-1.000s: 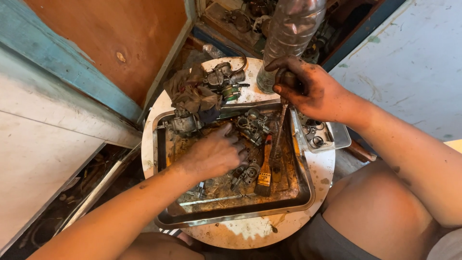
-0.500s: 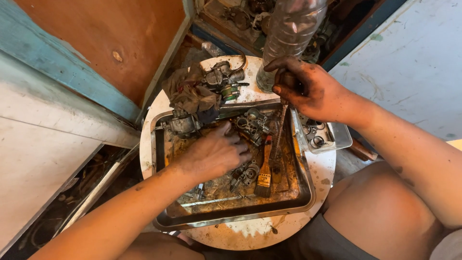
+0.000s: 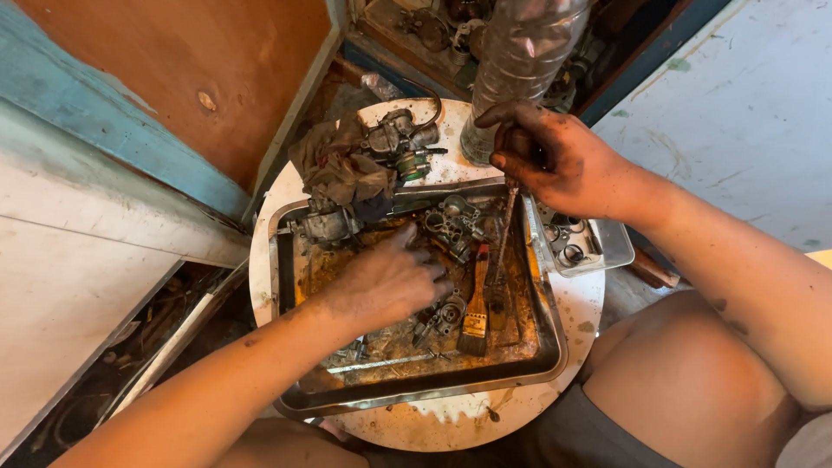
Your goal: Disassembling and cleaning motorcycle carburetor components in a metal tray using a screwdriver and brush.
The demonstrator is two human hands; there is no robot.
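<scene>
My left hand (image 3: 381,282) lies palm-down inside a greasy metal tray (image 3: 433,392), fingertips curled among small metal engine parts (image 3: 451,221). Whether it grips one is hidden. My right hand (image 3: 555,160), black with grease, is closed around the top of a long thin tool (image 3: 501,251) at the tray's far right corner. The tool's shaft slopes down into the tray. A paintbrush with an orange handle (image 3: 477,312) lies in the tray beside the shaft, just right of my left hand.
The tray sits on a small round white table (image 3: 582,303). At its far edge lie a dirty rag (image 3: 338,169), a carburettor-like part (image 3: 399,139) and a clear plastic bottle (image 3: 520,61). A small metal dish of parts (image 3: 607,243) is on the right. My bare knee (image 3: 693,381) is below it.
My left hand's fingers have shifted slightly among the parts in the tray. My right hand has kept its hold on the tool in the same place.
</scene>
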